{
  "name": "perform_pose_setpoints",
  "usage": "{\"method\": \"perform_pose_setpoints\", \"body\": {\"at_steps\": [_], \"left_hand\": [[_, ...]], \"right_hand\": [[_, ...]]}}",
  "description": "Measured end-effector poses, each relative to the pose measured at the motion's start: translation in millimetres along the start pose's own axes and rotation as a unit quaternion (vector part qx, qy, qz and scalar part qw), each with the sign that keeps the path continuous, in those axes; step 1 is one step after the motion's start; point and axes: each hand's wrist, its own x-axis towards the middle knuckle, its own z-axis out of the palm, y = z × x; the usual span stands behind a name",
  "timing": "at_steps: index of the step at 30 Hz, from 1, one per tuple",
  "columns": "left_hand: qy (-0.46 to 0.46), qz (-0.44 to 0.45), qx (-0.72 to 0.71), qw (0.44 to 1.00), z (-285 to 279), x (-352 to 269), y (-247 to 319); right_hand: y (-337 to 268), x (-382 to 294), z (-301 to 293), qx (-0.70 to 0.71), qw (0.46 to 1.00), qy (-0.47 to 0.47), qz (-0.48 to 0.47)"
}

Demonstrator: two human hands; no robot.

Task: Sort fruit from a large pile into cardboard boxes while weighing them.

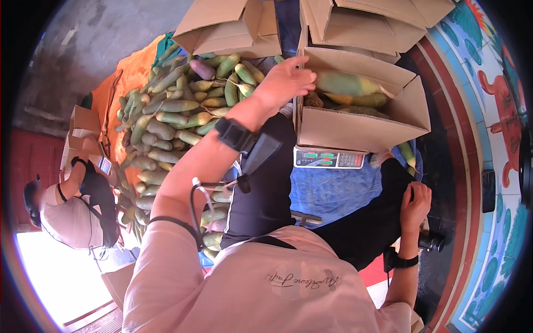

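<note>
My left hand (290, 80) is at the left rim of an open cardboard box (362, 129), fingers apart. Just past its fingertips, a blurred green radish (347, 84) lies level inside the box, with a small gap or bare contact that I cannot settle. Under it are more radishes (364, 100). The box sits on a digital scale (329, 158) with lit displays and a keypad. On my bent right knee rests my right hand (416, 204), fingers loosely curled, with nothing seen in it. To the left spreads a large heap of green radishes (166, 120).
More open cardboard boxes (229, 25) stand ahead. A blue tarp (333, 187) lies under the scale, an orange sheet (109, 95) beyond the heap. At far left another person (75, 208) bends by a box. Along the painted tile wall (499, 166) runs a ledge with a phone (488, 190).
</note>
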Motion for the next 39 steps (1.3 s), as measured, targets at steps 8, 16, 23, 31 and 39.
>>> {"method": "perform_pose_setpoints", "body": {"at_steps": [8, 16, 23, 31, 39], "left_hand": [[0.104, 0.023, 0.149, 0.983, -73.5, -40.5, -41.7], [0.274, -0.191, 0.273, 0.902, -213.6, -195.7, -168.9], [-0.034, -0.251, 0.732, 0.632, -255.4, -331.2, -281.2], [0.055, -0.522, 0.451, 0.722, -190.8, -385.9, -309.0], [0.004, -0.493, 0.498, 0.713, -143.5, -374.2, -329.7]], "right_hand": [[0.9, -0.3, -0.7, 0.018, 1.000, 0.001, -0.005], [7.8, -3.8, 4.5, -0.017, 1.000, -0.006, -0.025], [3.9, -0.7, 8.9, -0.042, 0.998, -0.025, -0.039], [3.2, -0.6, 10.4, -0.070, 0.995, -0.046, -0.048], [4.6, 0.4, 12.8, -0.078, 0.994, -0.053, -0.047]]}}
